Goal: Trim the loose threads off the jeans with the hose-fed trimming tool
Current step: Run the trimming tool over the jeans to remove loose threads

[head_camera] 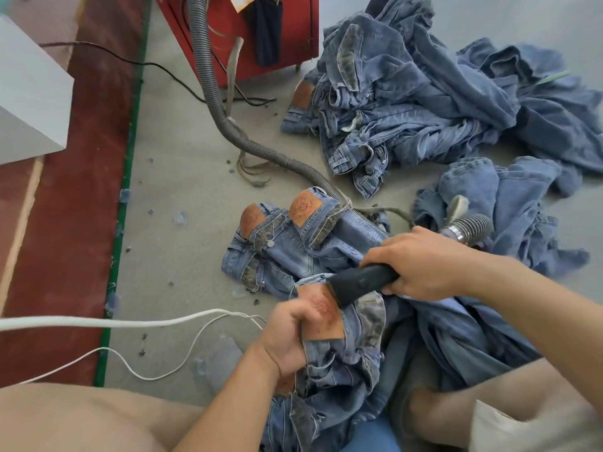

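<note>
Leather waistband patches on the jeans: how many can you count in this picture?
4. One lies under the trimming tool by the left hand, on the held jeans' patch; two on folded jeans; one at the pile's edge. More may be hidden.

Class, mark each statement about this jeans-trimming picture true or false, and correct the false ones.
1. The right hand grips the black trimming tool. True.
2. The left hand lies flat on the floor. False: it clutches the jeans at the brown patch.
3. The grey hose runs up to a red cabinet. True.
4. The denim pile sits on a table. False: it lies on the floor.
</note>
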The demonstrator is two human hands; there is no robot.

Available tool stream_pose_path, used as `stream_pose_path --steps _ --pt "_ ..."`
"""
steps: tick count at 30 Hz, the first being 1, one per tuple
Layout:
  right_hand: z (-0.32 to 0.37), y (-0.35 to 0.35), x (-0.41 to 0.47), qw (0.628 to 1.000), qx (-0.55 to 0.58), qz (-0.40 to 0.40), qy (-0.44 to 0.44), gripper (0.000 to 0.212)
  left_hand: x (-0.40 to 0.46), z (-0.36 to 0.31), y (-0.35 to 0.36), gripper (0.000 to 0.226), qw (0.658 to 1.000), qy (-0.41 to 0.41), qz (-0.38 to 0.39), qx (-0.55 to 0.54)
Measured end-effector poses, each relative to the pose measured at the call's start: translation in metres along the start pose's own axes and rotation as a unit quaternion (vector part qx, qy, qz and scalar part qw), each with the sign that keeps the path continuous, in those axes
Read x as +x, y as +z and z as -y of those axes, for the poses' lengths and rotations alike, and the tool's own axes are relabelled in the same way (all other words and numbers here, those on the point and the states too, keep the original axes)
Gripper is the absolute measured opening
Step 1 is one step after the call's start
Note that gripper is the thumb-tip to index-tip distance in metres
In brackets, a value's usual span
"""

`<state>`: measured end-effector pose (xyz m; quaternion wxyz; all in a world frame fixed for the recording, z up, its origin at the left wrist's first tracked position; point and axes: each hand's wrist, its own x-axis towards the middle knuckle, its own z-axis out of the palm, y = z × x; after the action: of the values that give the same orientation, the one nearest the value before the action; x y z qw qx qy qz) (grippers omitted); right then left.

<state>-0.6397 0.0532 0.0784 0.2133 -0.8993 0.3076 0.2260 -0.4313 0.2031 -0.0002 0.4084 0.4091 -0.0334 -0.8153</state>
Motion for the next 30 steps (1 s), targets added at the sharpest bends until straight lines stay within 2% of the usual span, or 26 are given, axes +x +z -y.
stream_pose_path --steps 2,5,8,11,13,15,17,18,19,20,21,22,23,24,25,26,27,28,29,30 --pt "-0.005 -0.006 0.0 0.997 0.061 -0.044 0.012 0.037 0.002 -0.009 -0.007 0.054 0.993 0.023 -0.052 -0.1" --pt "-0.022 -0.022 -0.006 0.99 0.119 -0.066 0.048 0.038 0.006 -0.019 -0.015 0.045 0.983 0.024 -0.129 -0.132" --pt "-0.023 -0.025 -0.01 0.996 0.064 -0.034 0.047 0.036 0.012 -0.02 -0.012 0.037 0.976 0.029 -0.165 -0.143" --pt "0.008 -0.005 -0.006 1.0 -0.026 -0.008 0.001 0.037 0.017 -0.021 -0.008 0.042 0.972 0.028 -0.167 -0.165" --pt "0.031 0.009 -0.004 0.998 -0.041 -0.002 -0.042 0.038 0.02 -0.023 -0.013 0.046 0.97 0.012 -0.187 -0.156" --pt "0.039 0.009 -0.005 0.998 0.005 -0.01 -0.059 0.039 0.022 -0.024 -0.02 0.039 0.965 -0.014 -0.232 -0.12" --pt "0.028 -0.003 -0.007 0.996 0.08 -0.036 -0.033 0.039 0.026 -0.027 -0.024 0.028 0.956 -0.043 -0.289 -0.024" --pt "0.019 -0.01 -0.007 0.993 0.104 -0.058 -0.01 0.038 0.028 -0.028 -0.026 0.033 0.942 -0.043 -0.331 0.046" --pt "0.009 -0.017 -0.008 0.99 0.112 -0.081 0.017 0.037 0.029 -0.026 -0.029 0.048 0.915 -0.028 -0.378 0.136" --pt "-0.001 -0.023 -0.01 0.988 0.111 -0.1 0.045 0.037 0.031 -0.023 -0.031 0.063 0.856 0.005 -0.436 0.279" --pt "-0.011 -0.026 -0.011 0.985 0.108 -0.112 0.072 0.037 0.033 -0.02 -0.031 0.066 0.744 0.07 -0.483 0.456" --pt "-0.019 -0.028 -0.013 0.983 0.103 -0.117 0.093 0.039 0.036 -0.015 -0.027 0.055 0.604 0.165 -0.485 0.611" --pt "-0.025 -0.027 -0.014 0.982 0.097 -0.117 0.108 0.039 0.038 -0.008 -0.017 0.035 0.492 0.272 -0.442 0.699" --pt "-0.03 -0.025 -0.015 0.982 0.091 -0.114 0.118 0.04 0.043 0.001 -0.002 0.016 0.455 0.32 -0.37 0.744" --pt "-0.031 -0.024 -0.015 0.983 0.088 -0.109 0.119 0.039 0.049 0.01 0.012 0.027 0.46 0.3 -0.318 0.773" --pt "-0.031 -0.023 -0.015 0.984 0.088 -0.104 0.114 0.038 0.056 0.018 0.024 0.05 0.47 0.22 -0.295 0.803" --pt "-0.03 -0.022 -0.015 0.985 0.087 -0.101 0.107 0.038 0.063 0.023 0.031 0.069 0.461 0.127 -0.284 0.831" --pt "-0.029 -0.02 -0.014 0.986 0.084 -0.098 0.102 0.037 0.069 0.026 0.032 0.077 0.429 0.074 -0.278 0.857" --pt "-0.027 -0.017 -0.014 0.988 0.079 -0.096 0.097 0.037 0.074 0.026 0.029 0.071 0.404 0.045 -0.27 0.873" --pt "-0.027 -0.015 -0.014 0.989 0.072 -0.095 0.092 0.036 0.079 0.025 0.022 0.053 0.39 0.038 -0.265 0.881"
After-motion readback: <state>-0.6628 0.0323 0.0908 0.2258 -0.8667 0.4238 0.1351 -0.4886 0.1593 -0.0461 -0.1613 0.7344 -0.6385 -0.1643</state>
